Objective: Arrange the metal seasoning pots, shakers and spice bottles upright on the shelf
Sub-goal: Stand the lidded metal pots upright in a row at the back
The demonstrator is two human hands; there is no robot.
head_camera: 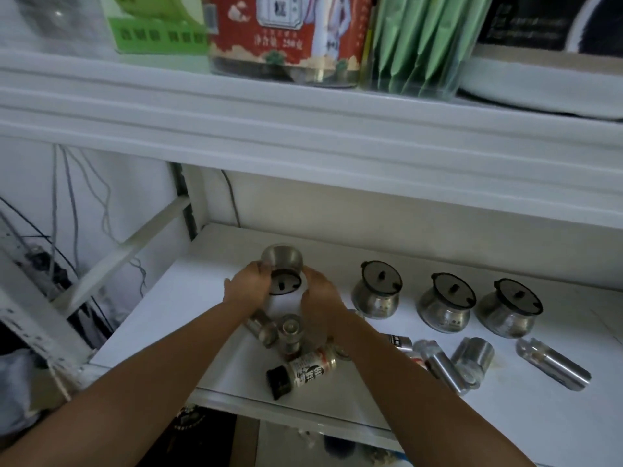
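Note:
A metal seasoning pot (282,264) with a black-rimmed lid is tipped with its lid toward me, above the white shelf (175,308). My left hand (247,291) and my right hand (320,294) grip it from either side. Three more pots (377,294) (445,306) (509,310) stand upright in a row to the right. Below my wrists lie a spice bottle with a black cap (303,370) and small metal shakers (290,335). Further steel shakers (472,364) (553,364) lie on their sides at the front right.
An upper shelf (303,136) overhangs the work area and carries a red tin (286,35), green packets (418,45) and a green box (155,25). Cables (70,203) hang on the wall at left. The shelf's front edge (286,411) runs under my forearms.

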